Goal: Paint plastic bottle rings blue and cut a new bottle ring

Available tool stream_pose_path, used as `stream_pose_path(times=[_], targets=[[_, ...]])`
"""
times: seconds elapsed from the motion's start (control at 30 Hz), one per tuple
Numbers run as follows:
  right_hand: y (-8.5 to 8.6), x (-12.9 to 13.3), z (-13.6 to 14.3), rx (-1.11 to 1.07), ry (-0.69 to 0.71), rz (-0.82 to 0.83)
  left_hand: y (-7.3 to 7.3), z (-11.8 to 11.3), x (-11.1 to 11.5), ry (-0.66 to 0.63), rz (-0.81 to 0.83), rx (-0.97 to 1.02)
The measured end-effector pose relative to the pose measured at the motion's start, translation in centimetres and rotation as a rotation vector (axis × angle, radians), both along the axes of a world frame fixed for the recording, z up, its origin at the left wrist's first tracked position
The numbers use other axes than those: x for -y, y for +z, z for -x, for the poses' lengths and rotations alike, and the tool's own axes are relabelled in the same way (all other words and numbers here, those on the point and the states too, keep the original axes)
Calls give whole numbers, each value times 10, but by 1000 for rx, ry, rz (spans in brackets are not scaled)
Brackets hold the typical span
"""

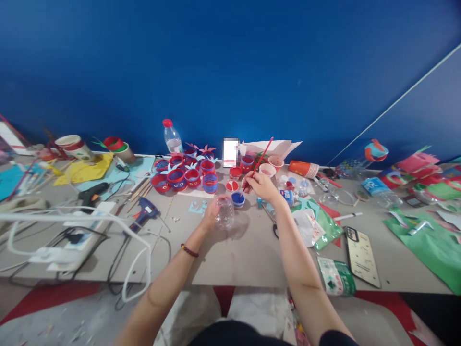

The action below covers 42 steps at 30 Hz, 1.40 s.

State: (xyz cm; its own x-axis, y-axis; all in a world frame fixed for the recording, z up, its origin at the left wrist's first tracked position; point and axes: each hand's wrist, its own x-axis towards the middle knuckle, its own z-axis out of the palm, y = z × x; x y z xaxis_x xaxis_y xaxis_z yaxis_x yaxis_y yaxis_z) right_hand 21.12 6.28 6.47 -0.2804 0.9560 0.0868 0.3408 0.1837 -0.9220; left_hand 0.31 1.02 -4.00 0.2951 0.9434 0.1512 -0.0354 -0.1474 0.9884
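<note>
My left hand [211, 215] is wrapped round a clear plastic bottle piece [225, 214], held just above the table. In my right hand [262, 186] is a red-handled paintbrush [263, 154], its tip down in a small cup of blue paint [238, 198]. Beside that cup stand a round lid with red paint [232, 186] and a cup of red paint [236, 172]. To the left, several red-and-blue painted cups [192, 178] sit in a cluster, some with eyes and pointed paper shapes on them.
A blue glue gun [147, 211] and a white power strip [84, 235] with cables lie at left. Stacked orange paper cups [303, 169], a phone [362, 256] and green sheets [428, 247] are at right. A water bottle [173, 138] stands by the blue wall.
</note>
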Motion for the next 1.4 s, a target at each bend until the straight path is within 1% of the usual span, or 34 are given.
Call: stream_pose_path(times=[0.03, 0.07, 0.17, 0.23, 0.27, 0.37, 0.47, 0.53, 0.63, 0.73, 0.83, 1.0, 1.13, 1.27, 1.4], targets=[[1, -1, 0, -65, -23, 7, 1, 1, 3, 28, -37, 12], [2, -3, 0, -141, -59, 15, 4, 2, 7, 11, -48, 10], [5, -9, -4, -357, -199, 59, 15, 1, 18, -91, -98, -20], [1, -12, -8, -443, -260, 89, 23, -1, 23, -190, -181, -108], [-3, -13, -10, -465, -266, 101, 26, -3, 24, -228, -214, -151], [-23, -11, -9, -508, -248, 115, 31, -8, 26, -258, -296, -250], [-43, -4, -1, -602, -226, 92, 30, -10, 23, -242, -337, -327], [-51, 1, 5, -619, -213, 113, 28, -10, 22, -230, -351, -367], [-57, 6, 11, -694, -195, 209, 26, -9, 20, -216, -358, -424], [-58, 8, 12, -902, -155, 320, 26, -6, 19, -196, -350, -460], [-60, 10, 10, -1073, -128, 376, 24, -2, 18, -186, -351, -463], [-62, 22, 4, -1108, -110, 377, 18, 7, 11, -152, -354, -432], [-64, 37, -4, -1104, -103, 357, 17, 14, 8, -87, -325, -319], [-68, 49, -9, -1115, -165, 328, 15, 15, 7, -76, -291, -251], [-75, 55, -5, -1078, -235, 250, 11, 12, 5, -105, -268, -219]])
